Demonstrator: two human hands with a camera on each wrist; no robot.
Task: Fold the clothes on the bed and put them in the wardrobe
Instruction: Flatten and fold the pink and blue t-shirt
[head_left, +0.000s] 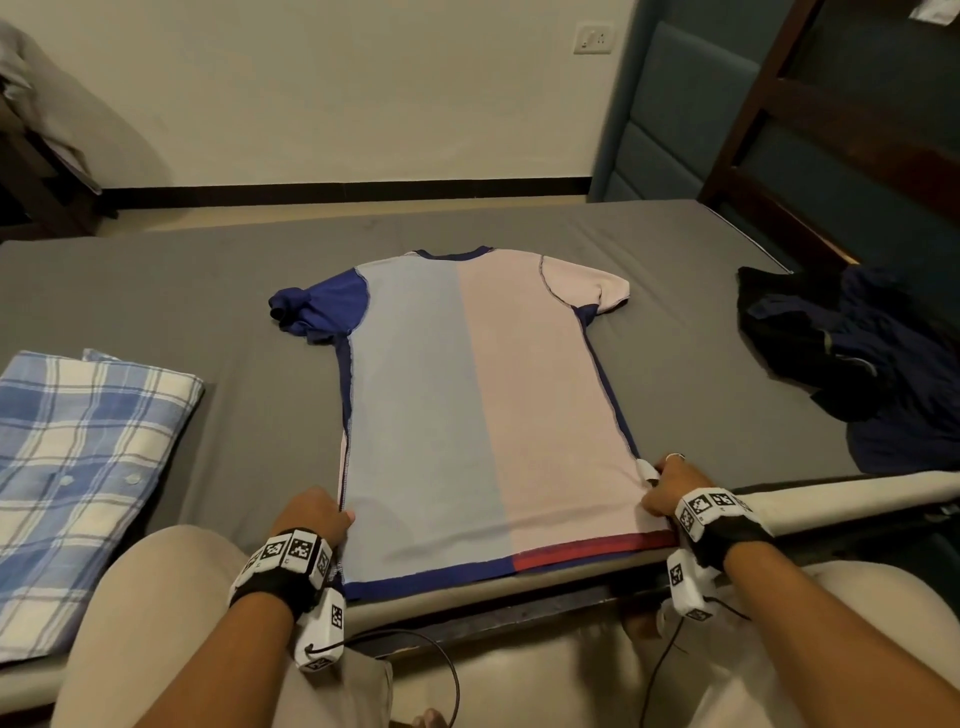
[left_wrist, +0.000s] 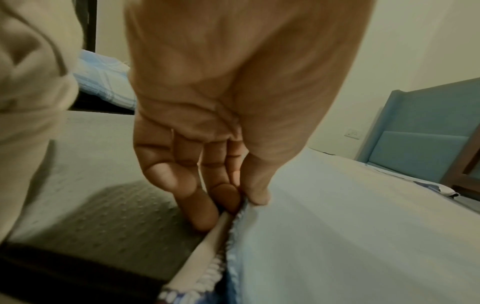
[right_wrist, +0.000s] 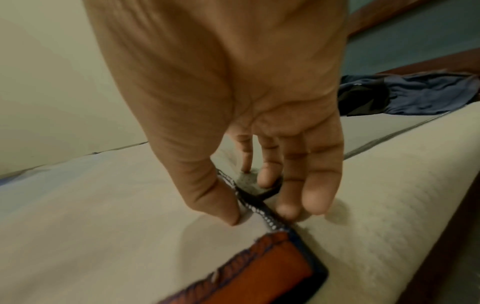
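A T-shirt (head_left: 467, 395), half pale blue and half pale pink with navy trim, lies flat and inside out on the grey bed (head_left: 208, 291), collar away from me. Its left navy sleeve is crumpled; the right pink sleeve lies flat. My left hand (head_left: 317, 514) pinches the shirt's left side seam near the hem, thumb on top of the T-shirt (left_wrist: 337, 236) and fingers (left_wrist: 205, 214) under the edge. My right hand (head_left: 667, 488) pinches the right side seam just above the red hem band, with the thumb on the T-shirt (right_wrist: 116, 205) and the fingers (right_wrist: 288, 209) beyond the seam.
A folded blue plaid shirt (head_left: 88, 467) lies on the bed at my left. A crumpled heap of dark navy clothes (head_left: 857, 358) sits at the right edge. The blue padded headboard (head_left: 675, 104) stands at the far right. My knees press against the bed's front edge.
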